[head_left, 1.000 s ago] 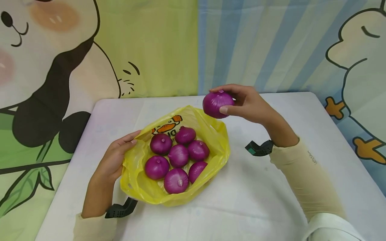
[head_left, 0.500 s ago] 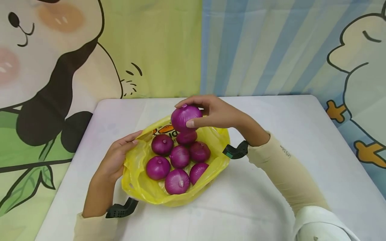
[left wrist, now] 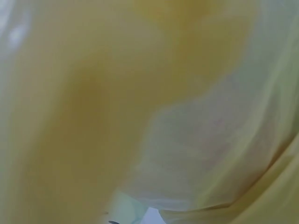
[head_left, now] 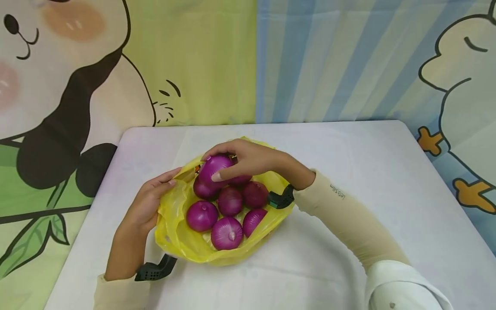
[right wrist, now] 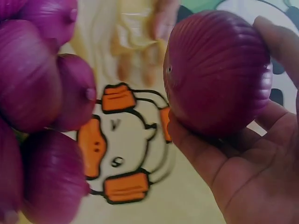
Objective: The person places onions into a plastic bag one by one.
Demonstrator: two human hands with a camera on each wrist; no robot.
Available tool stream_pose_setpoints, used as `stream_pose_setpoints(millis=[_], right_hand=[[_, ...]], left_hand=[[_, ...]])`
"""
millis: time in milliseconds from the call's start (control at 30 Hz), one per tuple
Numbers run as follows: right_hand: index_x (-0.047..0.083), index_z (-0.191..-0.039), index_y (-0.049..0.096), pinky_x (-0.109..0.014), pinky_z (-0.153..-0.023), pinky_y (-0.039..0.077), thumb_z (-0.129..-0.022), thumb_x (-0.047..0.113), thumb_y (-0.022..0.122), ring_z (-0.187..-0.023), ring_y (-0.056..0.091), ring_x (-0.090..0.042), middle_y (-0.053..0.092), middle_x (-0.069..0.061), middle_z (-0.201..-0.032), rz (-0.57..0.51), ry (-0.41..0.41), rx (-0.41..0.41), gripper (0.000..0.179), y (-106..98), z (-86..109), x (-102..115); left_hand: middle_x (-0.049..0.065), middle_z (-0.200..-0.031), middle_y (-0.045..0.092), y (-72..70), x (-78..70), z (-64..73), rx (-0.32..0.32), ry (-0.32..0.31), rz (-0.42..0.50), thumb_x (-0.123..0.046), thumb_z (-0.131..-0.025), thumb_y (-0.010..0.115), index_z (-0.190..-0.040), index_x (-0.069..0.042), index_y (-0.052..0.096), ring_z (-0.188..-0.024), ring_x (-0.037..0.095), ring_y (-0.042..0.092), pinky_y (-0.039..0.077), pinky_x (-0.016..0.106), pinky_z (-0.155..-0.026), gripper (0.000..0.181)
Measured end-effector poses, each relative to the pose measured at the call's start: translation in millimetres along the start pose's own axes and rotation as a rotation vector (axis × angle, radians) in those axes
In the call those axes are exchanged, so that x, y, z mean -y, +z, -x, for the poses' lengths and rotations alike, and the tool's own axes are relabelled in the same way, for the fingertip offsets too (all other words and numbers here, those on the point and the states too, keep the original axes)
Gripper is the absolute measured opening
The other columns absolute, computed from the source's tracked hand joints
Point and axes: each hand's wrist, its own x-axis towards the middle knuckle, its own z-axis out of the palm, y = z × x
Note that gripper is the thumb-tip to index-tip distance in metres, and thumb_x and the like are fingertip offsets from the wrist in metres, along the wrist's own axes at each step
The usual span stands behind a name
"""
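My right hand [head_left: 252, 158] grips a red onion [head_left: 214, 168] by its sides, over the back left of an open yellow plastic bag [head_left: 170, 234]. In the right wrist view that held onion [right wrist: 217, 74] is apart from the pile of onions [right wrist: 37, 74]. My left hand [head_left: 148, 202] holds the bag's left rim, thumb inside and fingers behind the plastic. Several purple onions [head_left: 227, 233] lie in the bag, some partly covered by the right hand and its onion. Blurred yellow plastic [left wrist: 93, 116] fills the left wrist view, hiding the left fingers there.
The bag stands on a white-covered table [head_left: 348, 159]. Behind it hangs a cartoon-printed cloth [head_left: 193, 64]. A black wrist camera [head_left: 281, 197] on the right arm hangs over the bag's right rim; another camera [head_left: 156, 268] sits on the left wrist.
My right hand has carried the onion left and down, from beyond the bag's back right rim to low over the onions inside. The left hand and bag have stayed in place.
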Motion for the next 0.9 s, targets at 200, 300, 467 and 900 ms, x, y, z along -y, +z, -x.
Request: stream_pose_setpoints(millis=[200, 300, 467, 900], right_hand=[[0.009, -0.131, 0.059, -0.025, -0.087, 0.053, -0.088, 0.028, 0.072, -0.105, 0.059, -0.010, 0.058, -0.001, -0.129, 0.052, 0.033, -0.001, 0.049, 10, -9.1, -12], [0.009, -0.133, 0.058, -0.024, -0.090, 0.051, -0.088, 0.027, 0.072, -0.110, 0.056, -0.010, 0.055, -0.003, -0.133, 0.086, 0.028, -0.007, 0.050, 11, -9.5, -16], [0.007, -0.133, 0.057, -0.024, -0.098, 0.044, -0.089, 0.021, 0.072, -0.119, 0.050, -0.012, 0.053, -0.005, -0.134, 0.170, -0.006, -0.041, 0.049, 13, -10.0, -20], [0.004, -0.130, 0.060, -0.037, -0.104, 0.042, -0.097, 0.012, 0.061, -0.121, 0.052, -0.024, 0.059, -0.009, -0.128, 0.186, -0.092, -0.103, 0.034, 15, -4.3, -20]], left_hand=[[0.012, -0.140, 0.042, -0.9, 0.7, -0.3, 0.035, 0.028, 0.039, -0.010, -0.105, 0.043, -0.146, -0.002, 0.042, -0.122, 0.022, 0.055, 0.045, 0.035, -0.098, 0.042], [0.012, -0.140, 0.043, -1.9, 0.3, -0.2, 0.038, 0.027, 0.039, -0.010, -0.105, 0.043, -0.145, -0.002, 0.043, -0.122, 0.023, 0.055, 0.044, 0.037, -0.098, 0.041], [0.013, -0.140, 0.042, -2.5, -0.8, 0.5, 0.029, 0.030, 0.029, -0.010, -0.105, 0.043, -0.144, -0.002, 0.045, -0.121, 0.023, 0.055, 0.044, 0.037, -0.098, 0.040], [0.012, -0.138, 0.044, -2.7, -1.7, 2.2, 0.029, 0.040, 0.010, -0.010, -0.105, 0.042, -0.143, -0.004, 0.047, -0.120, 0.023, 0.056, 0.045, 0.037, -0.097, 0.039]])
